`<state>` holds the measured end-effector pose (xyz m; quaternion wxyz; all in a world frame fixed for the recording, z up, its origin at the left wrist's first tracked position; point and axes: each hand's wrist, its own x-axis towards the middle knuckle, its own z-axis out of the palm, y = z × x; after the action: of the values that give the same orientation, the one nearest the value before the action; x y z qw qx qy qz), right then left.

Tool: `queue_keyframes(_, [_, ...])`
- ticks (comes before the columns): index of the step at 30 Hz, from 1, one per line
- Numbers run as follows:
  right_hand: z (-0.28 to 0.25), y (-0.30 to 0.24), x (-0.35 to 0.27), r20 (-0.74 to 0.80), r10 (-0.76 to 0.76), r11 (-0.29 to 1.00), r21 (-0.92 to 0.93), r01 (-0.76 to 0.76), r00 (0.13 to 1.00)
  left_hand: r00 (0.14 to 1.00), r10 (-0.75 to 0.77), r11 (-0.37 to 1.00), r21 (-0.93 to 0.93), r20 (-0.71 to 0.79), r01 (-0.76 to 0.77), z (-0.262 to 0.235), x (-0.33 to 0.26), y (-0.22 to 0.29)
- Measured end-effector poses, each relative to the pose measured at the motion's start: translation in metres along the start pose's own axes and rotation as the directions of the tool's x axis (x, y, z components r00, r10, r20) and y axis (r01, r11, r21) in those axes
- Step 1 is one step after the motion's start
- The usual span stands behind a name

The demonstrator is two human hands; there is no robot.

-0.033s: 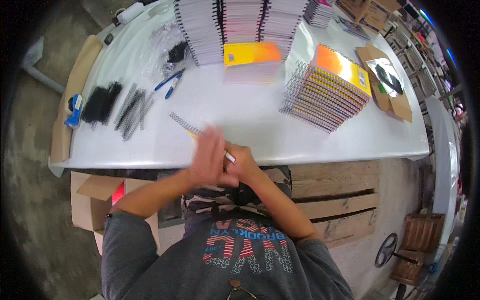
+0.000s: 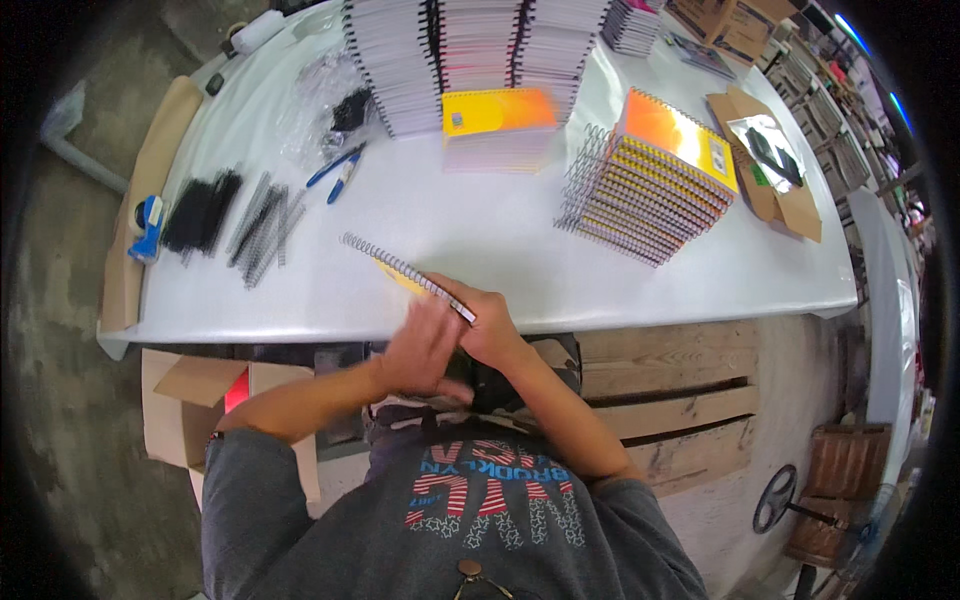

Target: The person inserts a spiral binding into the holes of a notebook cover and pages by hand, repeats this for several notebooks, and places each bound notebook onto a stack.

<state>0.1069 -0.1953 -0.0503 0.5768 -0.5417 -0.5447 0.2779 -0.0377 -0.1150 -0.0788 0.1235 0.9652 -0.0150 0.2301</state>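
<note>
A thin notebook (image 2: 399,281) with a yellow cover is held on edge near the table's front edge. A spiral wire coil (image 2: 380,256) runs along its upper edge, its far end sticking out past the cover. My right hand (image 2: 490,326) is closed around the near end of the notebook. Against the notebook's left side, just below the coil, is my left hand (image 2: 424,347), slightly blurred, with fingers stretched out and thumb apart. Its palm and part of the cover are hidden.
Loose grey coils (image 2: 266,232) and black coils (image 2: 203,212) lie at left, near blue-handled pliers (image 2: 337,172) and a blue tape dispenser (image 2: 147,229). Bound yellow notebooks (image 2: 655,185) are stacked at right. Tall notebook stacks (image 2: 475,50) stand behind; an open carton (image 2: 190,400) sits below left.
My left hand has slid down along the notebook, uncovering more of the coil and the yellow cover. My right hand keeps its hold, almost in the same place.
</note>
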Motion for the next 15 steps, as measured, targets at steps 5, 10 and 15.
queue_keyframes(5, [0.001,0.006,-0.003,0.058,-0.061,0.993,-0.101,0.066,0.997,0.941,0.146,0.850,0.526,-0.304,0.038,-0.029,0.042,-0.009])
queue_keyframes(10, [-0.005,0.004,0.015,-0.048,-0.059,0.992,0.106,0.064,0.997,0.996,-0.004,0.997,-0.074,-0.092,-0.003,-0.006,0.006,-0.005])
queue_keyframes(15, [-0.009,0.011,0.015,-0.024,0.027,0.995,0.096,-0.024,0.999,0.994,-0.105,0.981,0.161,-0.034,0.109,-0.075,0.067,0.002])
